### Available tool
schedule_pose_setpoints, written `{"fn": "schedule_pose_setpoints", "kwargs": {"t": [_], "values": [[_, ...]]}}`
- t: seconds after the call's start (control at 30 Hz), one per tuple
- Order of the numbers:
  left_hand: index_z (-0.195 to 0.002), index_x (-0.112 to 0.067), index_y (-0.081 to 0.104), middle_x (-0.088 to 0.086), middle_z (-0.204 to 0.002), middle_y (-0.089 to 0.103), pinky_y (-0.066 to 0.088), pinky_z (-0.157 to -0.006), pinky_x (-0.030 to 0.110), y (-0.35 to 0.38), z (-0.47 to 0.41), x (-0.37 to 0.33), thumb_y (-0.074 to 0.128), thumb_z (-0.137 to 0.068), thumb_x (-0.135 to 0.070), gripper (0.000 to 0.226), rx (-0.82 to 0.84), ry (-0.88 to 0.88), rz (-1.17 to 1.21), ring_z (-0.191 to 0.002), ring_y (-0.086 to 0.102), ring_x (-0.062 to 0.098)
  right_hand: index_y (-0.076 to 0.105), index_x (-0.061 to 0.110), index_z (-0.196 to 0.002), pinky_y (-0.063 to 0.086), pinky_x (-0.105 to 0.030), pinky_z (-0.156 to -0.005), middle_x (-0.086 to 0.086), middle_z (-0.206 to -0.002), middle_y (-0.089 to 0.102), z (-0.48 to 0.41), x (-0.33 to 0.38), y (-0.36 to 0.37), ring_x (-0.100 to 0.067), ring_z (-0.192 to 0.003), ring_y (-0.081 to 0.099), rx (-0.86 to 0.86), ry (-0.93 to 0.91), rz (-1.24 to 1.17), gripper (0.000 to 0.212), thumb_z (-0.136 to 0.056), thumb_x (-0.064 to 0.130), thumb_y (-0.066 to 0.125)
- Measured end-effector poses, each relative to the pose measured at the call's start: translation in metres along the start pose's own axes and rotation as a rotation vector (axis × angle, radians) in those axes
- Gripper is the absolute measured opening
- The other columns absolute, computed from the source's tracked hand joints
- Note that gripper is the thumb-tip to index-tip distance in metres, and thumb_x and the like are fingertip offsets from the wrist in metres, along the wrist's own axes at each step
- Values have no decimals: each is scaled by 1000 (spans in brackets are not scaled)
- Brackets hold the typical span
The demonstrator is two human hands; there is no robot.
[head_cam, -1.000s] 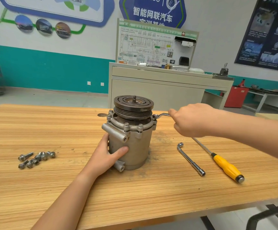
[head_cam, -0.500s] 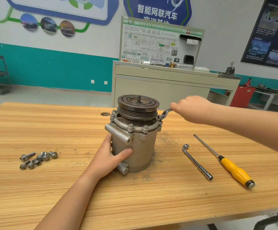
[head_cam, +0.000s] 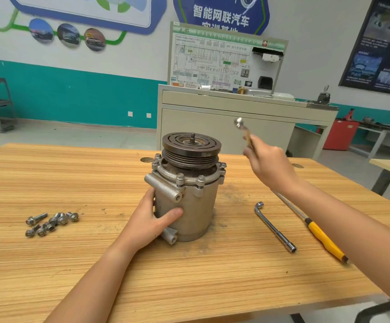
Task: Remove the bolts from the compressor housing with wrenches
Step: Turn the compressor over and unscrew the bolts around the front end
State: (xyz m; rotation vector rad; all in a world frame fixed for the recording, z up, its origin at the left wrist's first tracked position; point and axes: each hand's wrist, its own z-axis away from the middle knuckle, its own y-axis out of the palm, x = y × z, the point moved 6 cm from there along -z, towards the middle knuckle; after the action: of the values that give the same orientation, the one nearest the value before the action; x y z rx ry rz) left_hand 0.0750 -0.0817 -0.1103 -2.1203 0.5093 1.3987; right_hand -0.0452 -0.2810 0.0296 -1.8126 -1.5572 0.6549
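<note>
Compressor (head_cam: 189, 201) sits in the middle of the worktop (head_cam: 189, 287); left hand (head_cam: 151, 220) covers its left flank. Right flank and top are open: right hand (head_cam: 269, 165) with wrench (head_cam: 242, 129) hangs up-right, apart. Bolts (head_cam: 50, 223) well left, L-wrench (head_cam: 274, 227) and screwdriver (head_cam: 323, 237) right. Near edge passable.

This is a vehicle-mechanics training workshop: a wooden workbench (head_cam: 96, 264) carries loose bolts (head_cam: 52, 223) at 9 o'clock and an L-shaped wrench (head_cam: 274, 227) and yellow-handled screwdriver (head_cam: 324, 238) at 3 o'clock, a wiring-diagram teaching board (head_cam: 224, 61) stands on a cabinet (head_cam: 224, 122) at 12 o'clock, and car pictures (head_cam: 68, 34) line the wall at 11 o'clock.
</note>
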Motion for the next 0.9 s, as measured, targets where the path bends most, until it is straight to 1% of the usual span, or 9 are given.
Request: {"fn": "schedule_pose_setpoints", "kwargs": {"t": [0.13, 0.27, 0.33, 0.43, 0.53, 0.63, 0.67, 0.8, 0.9], "values": [[-110, -49, 40, -21, -119, 55, 41, -80, 11, 0, 1, -1, 66, -59, -55, 57, -7, -10, -3, -109, 49, -9, 51, 7, -111, 36, -32, -51, -1, -66, 51, 32, 11, -31, -27, -59, 52, 38, 7, 103, 22, -97, 18, 40], [-110, -47, 39, -21, -118, 54, 42, -75, 6, 0, -1, 2, 71, -76, -37, 48, -14, -8, -25, -104, 49, -16, 41, 19, -128, 44, -33, -58, -2, -83, 59, 51, 27, -34, -24, -72, 55, 249, 37, 319, 32, -97, 21, 34], [-109, -47, 39, -23, -115, 53, 40, -70, 0, 0, -1, 2, 71, -80, -31, 46, -21, 0, -35, -97, 47, -24, 33, 21, -135, 40, -31, -59, -2, -87, 56, 51, 36, -34, -24, -76, 54, 314, 42, 408, 39, -96, 15, 35], [-114, -45, 38, -24, -116, 53, 41, -72, 4, -1, -1, 3, 71, -79, -34, 49, -25, -4, -33, -104, 48, -17, 34, 16, -132, 34, -31, -58, 0, -75, 42, 47, 51, -36, -22, -71, 45, 384, 39, 523, 41, -92, 4, 36], [-120, -42, 37, -20, -119, 54, 41, -78, 10, -1, -1, 3, 71, -78, -36, 54, -25, -6, -27, -109, 48, -8, 37, 6, -130, 36, -29, -58, 0, -75, 38, 43, 75, -37, -24, -76, 51, 478, 3, 637, 41, -90, -2, 38], [-121, -41, 36, -19, -120, 53, 40, -81, 13, -1, -1, 3, 71, -79, -34, 55, -26, -5, -26, -109, 49, -7, 38, -3, -129, 33, -29, -61, -10, -101, 49, 42, 95, -29, -26, -100, 55, 612, 7, 681, 38, -92, -5, 34], [-121, -41, 36, -18, -121, 53, 40, -83, 14, -1, -1, 3, 71, -80, -33, 55, -26, -3, -26, -110, 49, -4, 39, -5, -127, 33, -28, -59, -10, -105, 50, 41, 99, -28, -23, -100, 54, 640, -11, 700, 36, -92, -6, 35], [-111, -48, 38, -20, -119, 53, 40, -84, 17, -1, -1, 2, 71, -79, -33, 48, -18, 5, -22, -110, 49, -5, 49, 2, -121, 28, -26, -43, -2, -64, 30, 35, 90, -33, -16, -52, 33, 654, -157, 871, 31, -91, -2, 42], [-108, -49, 39, -22, -118, 54, 40, -80, 10, -1, 0, -1, 72, -78, -35, 46, -14, 15, -15, -107, 48, -11, 51, 10, -121, 22, -24, -40, 0, -60, 34, 22, 67, -38, -15, -48, 30, 597, -225, 915, 36, -89, 1, 40]]}}
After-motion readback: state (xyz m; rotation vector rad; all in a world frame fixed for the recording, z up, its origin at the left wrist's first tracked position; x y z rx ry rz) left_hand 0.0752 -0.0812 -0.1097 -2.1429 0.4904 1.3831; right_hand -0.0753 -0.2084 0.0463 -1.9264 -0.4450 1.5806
